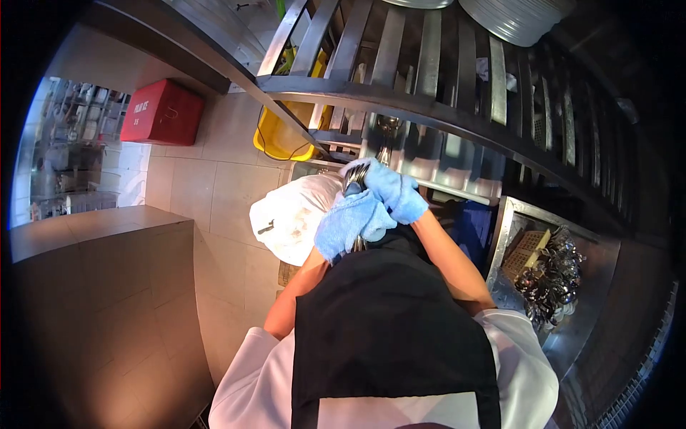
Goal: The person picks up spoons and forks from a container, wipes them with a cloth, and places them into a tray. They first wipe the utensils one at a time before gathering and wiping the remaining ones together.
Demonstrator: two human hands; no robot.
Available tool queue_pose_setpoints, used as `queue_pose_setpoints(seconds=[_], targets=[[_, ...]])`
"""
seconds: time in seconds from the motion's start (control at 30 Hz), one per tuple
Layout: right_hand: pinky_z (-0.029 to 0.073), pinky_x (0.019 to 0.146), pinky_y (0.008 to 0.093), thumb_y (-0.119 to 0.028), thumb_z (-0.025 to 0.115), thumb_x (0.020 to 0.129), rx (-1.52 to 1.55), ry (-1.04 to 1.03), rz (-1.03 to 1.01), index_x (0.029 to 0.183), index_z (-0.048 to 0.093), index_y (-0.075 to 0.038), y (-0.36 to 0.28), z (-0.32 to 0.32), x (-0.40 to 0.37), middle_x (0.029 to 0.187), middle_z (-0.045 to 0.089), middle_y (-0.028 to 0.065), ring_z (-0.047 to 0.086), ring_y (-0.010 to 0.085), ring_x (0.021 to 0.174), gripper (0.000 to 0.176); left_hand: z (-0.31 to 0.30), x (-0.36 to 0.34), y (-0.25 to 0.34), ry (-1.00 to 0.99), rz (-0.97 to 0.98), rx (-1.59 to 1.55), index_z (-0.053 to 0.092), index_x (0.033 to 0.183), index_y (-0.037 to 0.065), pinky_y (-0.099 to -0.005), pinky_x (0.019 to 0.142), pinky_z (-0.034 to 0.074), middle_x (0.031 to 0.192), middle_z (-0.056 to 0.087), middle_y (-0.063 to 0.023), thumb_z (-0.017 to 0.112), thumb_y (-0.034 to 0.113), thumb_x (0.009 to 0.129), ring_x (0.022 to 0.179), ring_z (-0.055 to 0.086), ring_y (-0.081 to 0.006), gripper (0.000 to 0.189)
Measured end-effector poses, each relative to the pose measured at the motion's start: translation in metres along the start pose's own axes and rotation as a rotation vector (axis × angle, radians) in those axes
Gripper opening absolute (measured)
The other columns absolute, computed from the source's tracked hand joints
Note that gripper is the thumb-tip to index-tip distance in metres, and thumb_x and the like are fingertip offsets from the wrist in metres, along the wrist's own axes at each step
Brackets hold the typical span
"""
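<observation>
A bundle of metal cutlery (355, 177) is held in front of the black apron, its upper ends fanned and some lower ends showing below the cloth. My left hand (350, 225) is closed around the bundle's lower part through a light blue cloth (364, 209). On the upper right side, my right hand (400, 194) presses against the cutlery, also wrapped in blue cloth. The cloth hides most fingers of both hands. Just beyond, more cutlery (386, 136) lies in a metal tray (446, 175) under the rack.
A slatted metal rack (386, 91) crosses above, with stacked plates (511, 21) on top. Left of my hands are a white bag (293, 218), a yellow tub (282, 136) and a red box (163, 113). At right, a metal sink (604, 268) holds piled cutlery (554, 279) and a basket (525, 254).
</observation>
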State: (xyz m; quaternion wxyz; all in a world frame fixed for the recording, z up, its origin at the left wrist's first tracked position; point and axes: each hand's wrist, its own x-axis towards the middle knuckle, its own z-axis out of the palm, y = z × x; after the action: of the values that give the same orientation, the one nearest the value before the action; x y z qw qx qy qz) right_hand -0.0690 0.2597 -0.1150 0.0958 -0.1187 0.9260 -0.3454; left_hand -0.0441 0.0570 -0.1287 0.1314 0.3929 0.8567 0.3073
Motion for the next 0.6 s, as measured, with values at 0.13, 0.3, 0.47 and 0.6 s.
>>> queue_pose_setpoints(seconds=[0.13,0.3,0.47,0.6], targets=[[0.052,0.087,0.0437,-0.008,0.058,0.091,-0.729,0.011,0.185,0.109,0.060,-0.002,-0.022,-0.021,0.003,0.083,0.066,0.0132,0.071,0.0340,0.083,0.020,-0.014,0.013,0.015,0.120,0.155,0.070,0.063,0.134,0.002,-0.0461,0.105,0.045,0.131,0.067,-0.0195,0.056,0.015,0.093,0.121,0.064,-0.0340,0.043],[0.053,0.074,0.0463,-0.025,0.057,0.096,-0.138,0.175,0.664,0.088,0.065,-0.009,-0.045,-0.038,0.004,0.087,0.073,0.0168,0.074,0.0295,0.086,0.020,-0.002,0.004,0.008,0.176,0.123,0.214,0.065,0.128,0.003,-0.0460,0.096,0.046,0.121,0.069,-0.0180,0.058,0.018,0.092,0.113,0.066,-0.0352,0.040],[0.054,0.073,0.0457,-0.025,0.057,0.095,-0.538,0.083,0.204,0.094,0.068,-0.010,0.038,0.018,0.018,0.087,0.070,0.0126,0.071,0.0295,0.085,0.019,-0.024,0.011,0.026,0.141,0.095,0.122,0.066,0.108,0.006,-0.0466,0.081,0.044,0.102,0.069,-0.0139,0.059,0.020,0.091,0.099,0.066,-0.0342,0.023],[0.054,0.073,0.0452,-0.025,0.058,0.093,-1.045,0.088,0.159,0.099,0.070,-0.010,0.025,0.037,0.019,0.086,0.069,0.0092,0.069,0.0295,0.084,0.020,-0.023,0.012,0.030,0.220,0.149,0.134,0.064,0.097,0.006,-0.0464,0.073,0.043,0.093,0.066,-0.0138,0.060,0.020,0.091,0.092,0.065,-0.0344,0.016]])
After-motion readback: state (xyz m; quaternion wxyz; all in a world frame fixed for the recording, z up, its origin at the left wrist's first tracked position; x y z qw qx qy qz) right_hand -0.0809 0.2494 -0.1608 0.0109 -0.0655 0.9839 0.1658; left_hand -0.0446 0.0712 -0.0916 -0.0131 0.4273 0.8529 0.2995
